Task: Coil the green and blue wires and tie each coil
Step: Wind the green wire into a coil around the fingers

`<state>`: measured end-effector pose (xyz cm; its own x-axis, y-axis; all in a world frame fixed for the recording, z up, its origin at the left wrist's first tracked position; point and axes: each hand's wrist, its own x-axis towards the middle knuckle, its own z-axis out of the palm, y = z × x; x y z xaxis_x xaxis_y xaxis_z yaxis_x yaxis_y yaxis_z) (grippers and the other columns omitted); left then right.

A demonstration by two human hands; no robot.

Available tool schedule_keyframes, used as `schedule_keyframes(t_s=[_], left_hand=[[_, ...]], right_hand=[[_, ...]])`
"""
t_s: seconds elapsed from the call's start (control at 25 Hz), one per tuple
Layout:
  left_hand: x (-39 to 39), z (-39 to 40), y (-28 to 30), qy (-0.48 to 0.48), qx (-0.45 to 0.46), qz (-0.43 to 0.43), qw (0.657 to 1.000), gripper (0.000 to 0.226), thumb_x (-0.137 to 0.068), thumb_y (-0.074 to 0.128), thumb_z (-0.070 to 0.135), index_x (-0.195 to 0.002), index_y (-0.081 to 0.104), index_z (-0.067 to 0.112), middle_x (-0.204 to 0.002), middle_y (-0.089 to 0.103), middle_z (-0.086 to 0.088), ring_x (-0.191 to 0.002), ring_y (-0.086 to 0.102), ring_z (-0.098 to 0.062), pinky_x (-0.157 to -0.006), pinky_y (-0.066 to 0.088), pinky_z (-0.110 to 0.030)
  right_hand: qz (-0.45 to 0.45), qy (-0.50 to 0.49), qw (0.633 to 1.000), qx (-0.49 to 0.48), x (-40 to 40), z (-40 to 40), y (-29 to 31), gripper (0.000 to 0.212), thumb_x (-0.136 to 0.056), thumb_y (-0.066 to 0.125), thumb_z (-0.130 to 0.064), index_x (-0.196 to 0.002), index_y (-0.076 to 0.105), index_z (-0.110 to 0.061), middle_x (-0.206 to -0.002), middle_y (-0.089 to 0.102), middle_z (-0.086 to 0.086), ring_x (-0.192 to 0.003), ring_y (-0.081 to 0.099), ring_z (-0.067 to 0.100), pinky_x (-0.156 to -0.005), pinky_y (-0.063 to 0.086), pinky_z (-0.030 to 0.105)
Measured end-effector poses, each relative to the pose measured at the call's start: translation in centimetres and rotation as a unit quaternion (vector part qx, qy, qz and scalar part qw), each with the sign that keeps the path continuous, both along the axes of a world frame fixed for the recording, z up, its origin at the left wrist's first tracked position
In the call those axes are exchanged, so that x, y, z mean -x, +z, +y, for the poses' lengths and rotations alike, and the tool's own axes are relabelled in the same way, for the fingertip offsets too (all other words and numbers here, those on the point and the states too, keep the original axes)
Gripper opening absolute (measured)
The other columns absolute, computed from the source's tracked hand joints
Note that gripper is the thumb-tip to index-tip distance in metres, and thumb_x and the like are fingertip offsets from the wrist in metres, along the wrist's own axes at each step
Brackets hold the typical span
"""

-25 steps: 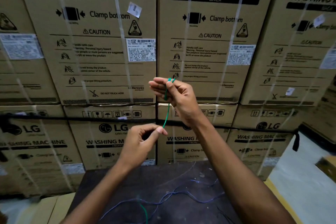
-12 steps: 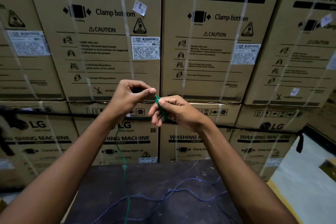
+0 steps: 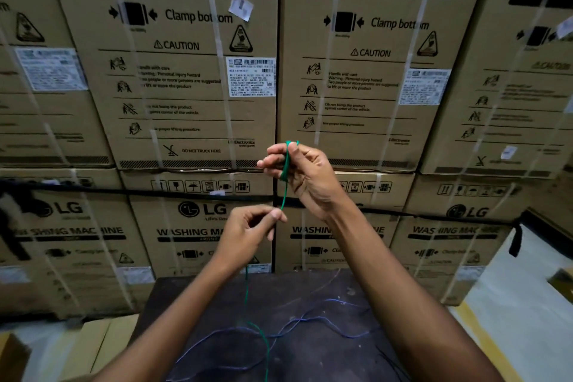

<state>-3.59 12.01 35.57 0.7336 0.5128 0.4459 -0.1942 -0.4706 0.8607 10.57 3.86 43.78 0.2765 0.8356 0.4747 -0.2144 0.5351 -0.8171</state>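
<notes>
My right hand (image 3: 305, 175) is raised in front of the boxes and grips a small coil of the green wire (image 3: 286, 164), whose loops run across its fingers. From the coil a taut strand drops to my left hand (image 3: 248, 234), which pinches it between thumb and fingertips lower and to the left. Below that hand the green wire hangs down onto the dark table (image 3: 310, 357). The blue wire (image 3: 322, 315) lies loose in long curves on the table between my forearms.
A wall of stacked cardboard washing-machine boxes (image 3: 186, 71), strapped with clear bands, stands right behind the table. A black strap (image 3: 124, 192) runs across them. Flat cardboard (image 3: 102, 347) lies left of the table and pale floor (image 3: 527, 319) lies to its right.
My left hand has dropped from beside the coil to lower down, sliding along the green wire. My right hand has risen with the coil, so the strand between them is stretched.
</notes>
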Motion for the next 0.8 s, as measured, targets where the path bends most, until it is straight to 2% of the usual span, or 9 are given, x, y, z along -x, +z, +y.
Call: schedule_keyframes(t_s=[0.12,0.2,0.32,0.4,0.48,0.64,0.72,0.8], left_hand=[[1.5,-1.3,0.8,-0.011,-0.111,0.039,0.993,0.022,-0.100,0.063,0.023,-0.085,0.079,0.025,-0.056,0.064,0.006,-0.052,0.053,-0.003,-0.053,0.037,-0.025],[2.6,-1.3,2.4,0.005,-0.177,0.051,0.983,0.020,-0.098,0.066,0.024,-0.084,0.079,0.029,-0.059,0.065,0.019,-0.054,0.054,0.004,-0.052,0.040,-0.023],[3.8,0.1,5.7,0.042,-0.236,0.047,0.970,0.013,-0.094,0.070,0.029,-0.087,0.081,0.029,-0.070,0.074,0.013,-0.060,0.066,-0.006,-0.054,0.053,-0.034],[4.0,1.7,7.6,0.049,-0.249,0.040,0.966,0.006,-0.090,0.075,0.025,-0.089,0.081,0.025,-0.076,0.077,0.010,-0.066,0.071,-0.012,-0.059,0.059,-0.040],[3.5,3.4,9.2,0.043,-0.229,0.033,0.972,0.005,-0.084,0.081,0.022,-0.086,0.081,0.018,-0.078,0.078,0.004,-0.069,0.073,-0.016,-0.062,0.061,-0.039],[1.8,5.6,9.8,-0.016,-0.106,-0.005,0.994,0.016,-0.073,0.085,0.017,-0.077,0.076,0.005,-0.072,0.076,-0.001,-0.066,0.065,-0.007,-0.062,0.052,-0.019],[1.2,5.5,8.6,-0.034,-0.054,-0.031,0.998,0.010,-0.076,0.082,0.017,-0.079,0.076,0.009,-0.072,0.075,0.002,-0.068,0.064,-0.007,-0.063,0.051,-0.018],[0.8,5.2,6.5,-0.037,0.021,-0.064,0.997,0.008,-0.080,0.078,0.024,-0.082,0.078,0.016,-0.076,0.074,0.002,-0.072,0.063,-0.014,-0.064,0.052,-0.024]], right_hand=[[-0.025,-0.044,0.999,0.006,-0.5,0.7,-1.4,0.037,-0.108,0.040,-0.023,-0.114,0.066,0.002,-0.102,0.074,0.019,-0.103,0.071,0.030,-0.099,0.056,0.040],[-0.106,-0.082,0.990,0.036,-0.8,0.5,-2.4,0.039,-0.107,0.043,-0.027,-0.117,0.066,0.004,-0.108,0.073,0.021,-0.108,0.070,0.031,-0.100,0.055,0.041],[-0.245,-0.097,0.962,0.078,-0.8,-0.3,-3.3,0.036,-0.109,0.040,-0.014,-0.119,0.064,0.010,-0.108,0.073,0.018,-0.104,0.072,0.024,-0.093,0.057,0.035],[-0.296,-0.069,0.949,0.088,-0.4,-0.8,-3.6,0.035,-0.109,0.039,-0.011,-0.117,0.065,0.011,-0.104,0.072,0.017,-0.098,0.071,0.021,-0.088,0.057,0.031],[-0.270,-0.025,0.956,0.111,0.5,-1.2,-3.6,0.038,-0.110,0.034,-0.009,-0.115,0.061,0.018,-0.099,0.069,0.024,-0.092,0.068,0.027,-0.083,0.057,0.029],[-0.223,0.052,0.966,0.116,1.1,-1.9,-3.1,0.041,-0.111,0.031,-0.012,-0.111,0.060,0.016,-0.088,0.068,0.021,-0.085,0.065,0.034,-0.076,0.056,0.029],[-0.176,0.095,0.975,0.101,1.3,-2.1,-2.9,0.039,-0.110,0.033,-0.016,-0.110,0.062,0.010,-0.084,0.070,0.014,-0.082,0.069,0.032,-0.074,0.056,0.029],[-0.112,0.120,0.983,0.079,1.7,-2.2,-2.7,0.037,-0.107,0.037,-0.019,-0.109,0.064,0.006,-0.086,0.072,0.013,-0.085,0.072,0.027,-0.076,0.057,0.028]])
